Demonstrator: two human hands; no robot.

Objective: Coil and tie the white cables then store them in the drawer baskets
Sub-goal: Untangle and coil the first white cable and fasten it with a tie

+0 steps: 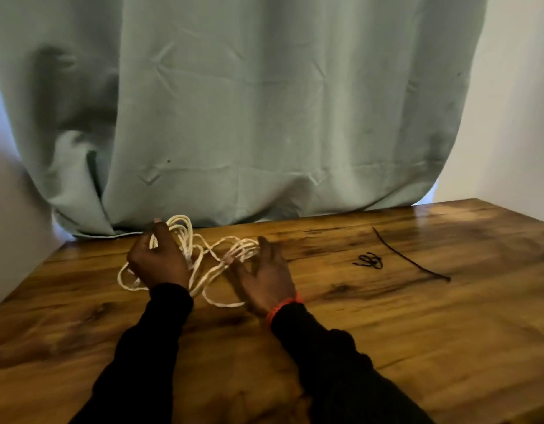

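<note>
A long white cable [200,264] lay in loose, messy loops on the shiny brown wooden desk [387,332], near its back edge. The left hands' fingers [157,261] curled around a bunch of loops. The right hand [266,280] was spread, fingers touching other loops. Two thin black ties [370,261] lay off to the right, well apart from the cable.

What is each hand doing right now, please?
Left hand: grips the cable loops.
Right hand: open, fingers touching the cable.

Glossy wood table [387,316], matt cloth curtain [234,102]
</note>
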